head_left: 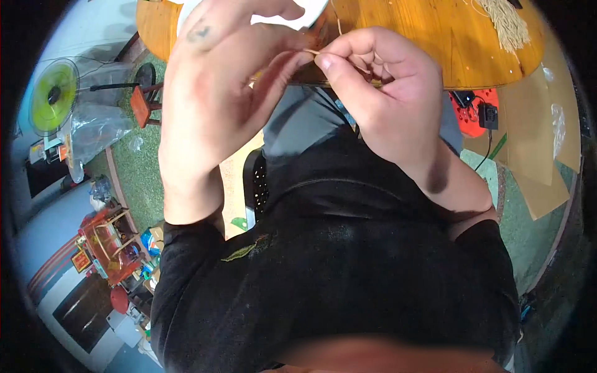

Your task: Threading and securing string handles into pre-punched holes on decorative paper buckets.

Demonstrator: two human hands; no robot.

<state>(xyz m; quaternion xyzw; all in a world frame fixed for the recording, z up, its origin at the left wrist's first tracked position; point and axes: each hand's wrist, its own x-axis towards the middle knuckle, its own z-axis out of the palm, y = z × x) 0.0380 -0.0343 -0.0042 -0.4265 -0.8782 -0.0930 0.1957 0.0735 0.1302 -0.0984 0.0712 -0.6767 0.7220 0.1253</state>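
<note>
My left hand (224, 81) and my right hand (388, 84) meet over the near edge of a wooden table. A short piece of thin beige cord (313, 51) shows between their fingertips. Thumb and forefinger of each hand pinch it, the two pinches almost touching. Another length of the cord (336, 13) rises above my right forefinger toward the top of the view. My left palm side and the cord's ends are hidden. Behind my left fingers lies a white, round-edged thing (314, 13), partly covered by the hand.
A bundle of beige cords (505, 26) lies on the wooden table (429, 28) at the far right. Below that side are a red stool (469, 118) with black adapters and cardboard sheets (535, 143). At left stand a green fan (53, 96) and a small wooden stool (142, 105).
</note>
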